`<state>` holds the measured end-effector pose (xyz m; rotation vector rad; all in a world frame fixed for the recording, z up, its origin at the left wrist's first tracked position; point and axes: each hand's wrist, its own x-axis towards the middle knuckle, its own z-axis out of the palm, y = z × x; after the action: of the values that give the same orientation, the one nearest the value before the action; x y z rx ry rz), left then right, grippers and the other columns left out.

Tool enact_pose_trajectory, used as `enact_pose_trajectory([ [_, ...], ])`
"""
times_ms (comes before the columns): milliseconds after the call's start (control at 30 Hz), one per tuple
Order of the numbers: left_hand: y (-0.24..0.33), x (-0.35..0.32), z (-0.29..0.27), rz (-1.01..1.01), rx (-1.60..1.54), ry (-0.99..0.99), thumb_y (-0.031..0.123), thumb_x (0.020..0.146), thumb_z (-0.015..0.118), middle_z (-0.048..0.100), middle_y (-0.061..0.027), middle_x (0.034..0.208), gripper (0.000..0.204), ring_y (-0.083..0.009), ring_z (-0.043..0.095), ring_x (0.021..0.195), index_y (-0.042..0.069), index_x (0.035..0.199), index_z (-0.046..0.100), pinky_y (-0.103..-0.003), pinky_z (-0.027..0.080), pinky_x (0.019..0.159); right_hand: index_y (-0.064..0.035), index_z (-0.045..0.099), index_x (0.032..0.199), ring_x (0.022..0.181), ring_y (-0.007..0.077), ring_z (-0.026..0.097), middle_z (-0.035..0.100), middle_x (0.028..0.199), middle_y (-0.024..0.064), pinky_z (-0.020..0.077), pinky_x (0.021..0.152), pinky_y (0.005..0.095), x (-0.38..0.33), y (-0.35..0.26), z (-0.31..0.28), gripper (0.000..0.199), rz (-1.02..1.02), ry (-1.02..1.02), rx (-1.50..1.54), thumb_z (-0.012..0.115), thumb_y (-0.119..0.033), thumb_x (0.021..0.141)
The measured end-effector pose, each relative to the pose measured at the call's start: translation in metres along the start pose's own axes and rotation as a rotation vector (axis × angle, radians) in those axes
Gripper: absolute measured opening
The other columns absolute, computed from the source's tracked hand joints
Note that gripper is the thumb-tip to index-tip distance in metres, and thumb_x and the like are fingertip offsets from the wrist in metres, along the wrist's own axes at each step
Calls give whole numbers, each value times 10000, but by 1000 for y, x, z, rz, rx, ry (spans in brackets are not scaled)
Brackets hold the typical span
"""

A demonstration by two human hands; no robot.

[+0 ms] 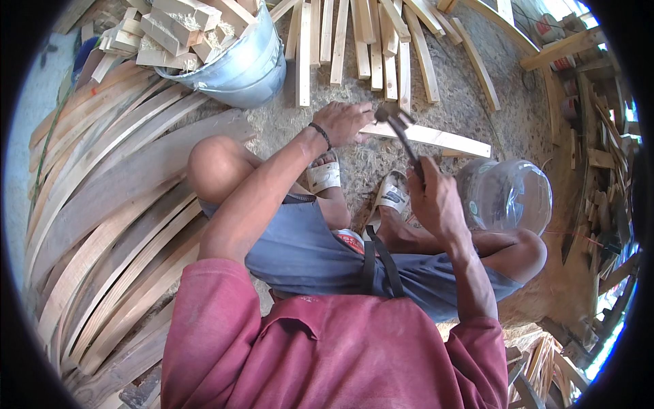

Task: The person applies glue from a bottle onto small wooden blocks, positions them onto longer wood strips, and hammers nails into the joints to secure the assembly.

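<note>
My right hand (436,199) is closed round the dark handle of a hammer (403,135). The hammer's head is up beside my left hand, over one end of a pale wooden strip (436,138). That strip reaches away to the right, above the ground between my feet and the other wood. My left hand (343,123), with a dark band on its wrist, closes on the strip's left end. Its fingertips are slightly blurred, and whatever lies right under the hammer head is too small to make out.
Many pale strips (338,41) lie fanned out ahead. A metal bucket (248,68) of wood offcuts (167,34) stands at the far left. Curved boards (88,211) are stacked on my left. A clear plastic container (507,194) lies by my right knee.
</note>
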<state>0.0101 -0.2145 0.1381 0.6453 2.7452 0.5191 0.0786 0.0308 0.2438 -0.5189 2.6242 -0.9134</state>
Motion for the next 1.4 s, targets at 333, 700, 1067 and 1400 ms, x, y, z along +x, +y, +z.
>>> enact_pose_trajectory([
  [333,-8,-4,17,22,14,131,302,805,766,608,-41,1167,503,-306,688,958,129,1248,602,-430,588,827,2,534,1103,484,86,416,467,630,-4,315,442,246,-9,-43,-30,141,-277,432,288,447,-76,1023],
  [700,-15,-7,22,51,65,152,348,829,753,607,-74,1166,508,-304,693,934,81,1237,611,-396,609,791,-28,555,922,490,165,593,603,607,78,423,438,329,8,-68,-61,133,-173,376,52,589,-140,985],
  [1067,-7,8,18,80,63,89,306,803,777,642,-44,1062,490,-253,702,877,96,1213,611,-372,625,760,-10,522,968,656,471,643,633,681,261,493,583,534,8,26,11,232,51,42,-36,496,-234,1023],
  [1400,-13,-3,25,141,42,198,267,804,776,663,-74,1073,467,-249,715,890,74,1209,646,-359,636,697,24,565,980,534,188,514,568,642,114,396,481,346,5,-54,-48,110,-583,624,567,539,-83,984],
])
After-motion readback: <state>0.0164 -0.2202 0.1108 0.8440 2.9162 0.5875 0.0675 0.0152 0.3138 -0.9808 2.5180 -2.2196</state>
